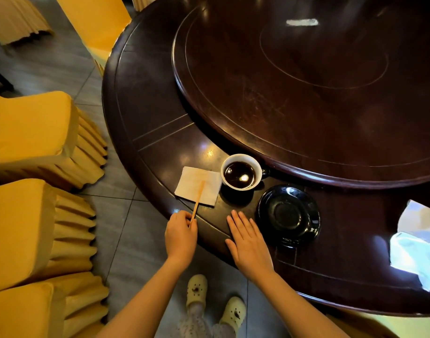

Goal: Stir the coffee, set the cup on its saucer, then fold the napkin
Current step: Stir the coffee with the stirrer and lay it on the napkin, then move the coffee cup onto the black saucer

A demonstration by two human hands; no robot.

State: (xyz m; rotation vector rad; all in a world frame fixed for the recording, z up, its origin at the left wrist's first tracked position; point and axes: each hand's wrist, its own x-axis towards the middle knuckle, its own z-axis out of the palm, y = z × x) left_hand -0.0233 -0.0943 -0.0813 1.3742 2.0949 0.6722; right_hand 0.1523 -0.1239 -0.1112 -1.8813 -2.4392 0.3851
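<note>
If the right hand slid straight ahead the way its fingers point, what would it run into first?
Probably the cup of coffee. The right hand lies flat on the table, fingers aimed up and slightly left, with bare wood between. The saucer sits off to its right, likely missed.

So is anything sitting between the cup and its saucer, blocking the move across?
Nothing visible does. The cup stands on the table beside the black saucer, with only bare wood between them. The saucer is empty. The right hand lies flat near the saucer's left, outside that path.
</note>
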